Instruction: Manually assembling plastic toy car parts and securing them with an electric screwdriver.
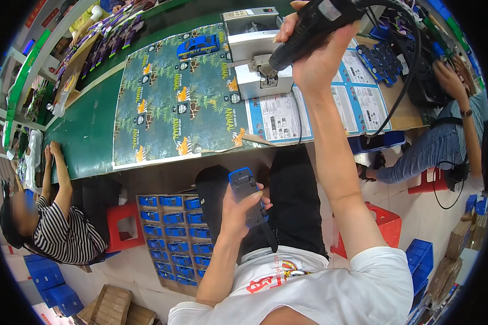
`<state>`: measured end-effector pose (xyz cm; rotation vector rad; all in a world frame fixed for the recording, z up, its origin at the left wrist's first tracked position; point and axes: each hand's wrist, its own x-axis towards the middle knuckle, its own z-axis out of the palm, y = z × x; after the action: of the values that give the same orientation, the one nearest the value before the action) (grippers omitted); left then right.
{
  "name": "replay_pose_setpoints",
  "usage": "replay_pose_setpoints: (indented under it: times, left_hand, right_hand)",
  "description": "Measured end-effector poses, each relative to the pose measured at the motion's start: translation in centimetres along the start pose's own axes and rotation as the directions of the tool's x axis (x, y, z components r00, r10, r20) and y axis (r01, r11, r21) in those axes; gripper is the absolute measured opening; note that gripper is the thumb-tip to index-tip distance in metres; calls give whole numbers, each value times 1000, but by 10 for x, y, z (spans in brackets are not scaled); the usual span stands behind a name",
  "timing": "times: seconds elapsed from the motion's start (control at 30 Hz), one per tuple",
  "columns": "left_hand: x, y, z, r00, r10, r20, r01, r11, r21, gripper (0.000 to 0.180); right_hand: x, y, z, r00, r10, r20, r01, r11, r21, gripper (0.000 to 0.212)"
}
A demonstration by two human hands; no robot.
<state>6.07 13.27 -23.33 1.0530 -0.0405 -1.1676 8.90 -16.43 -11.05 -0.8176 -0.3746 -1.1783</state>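
My left hand (pixel 234 210) is closed around a toy car (pixel 245 185) above my lap, its dark underside turned up and a blue edge showing at the far end. My right hand (pixel 326 60) grips a black electric screwdriver (pixel 315 26) up over the workbench. The screwdriver's tip meets the metal pick-up plate of a white screw feeder (pixel 249 46); the bit itself is hard to make out. Left of the feeder, a finished-looking blue toy car (pixel 198 46) stands on the printed sheet (pixel 162 108).
Beside my left leg, a divided cardboard tray (pixel 165 241) holds several blue car parts. Dark car undersides (pixel 379 60) lie at the bench's right. A black cable (pixel 415 70) loops down from the screwdriver. Co-workers sit left and right, near red stools (pixel 126 225). Blue bins (pixel 419 257) stand on the floor.
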Motion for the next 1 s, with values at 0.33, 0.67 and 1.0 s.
replay_pose_setpoints:
  times: [0.33,0.67,1.0]
  left_hand:
    - [9,8,-1,999,13,-43,-13,1000,-4,44]
    - [27,6,-6,1000,-24,10,24,1000,-11,48]
    - [19,13,-3,1000,15,-19,-16,999,-36,42]
  right_hand:
    - [-10,5,13,985,104,134,12,745,-667,84]
    - [2,19,27,976,-156,150,217,736,-642,33]
    - [-1,-3,46,955,192,-225,-293,708,-642,21]
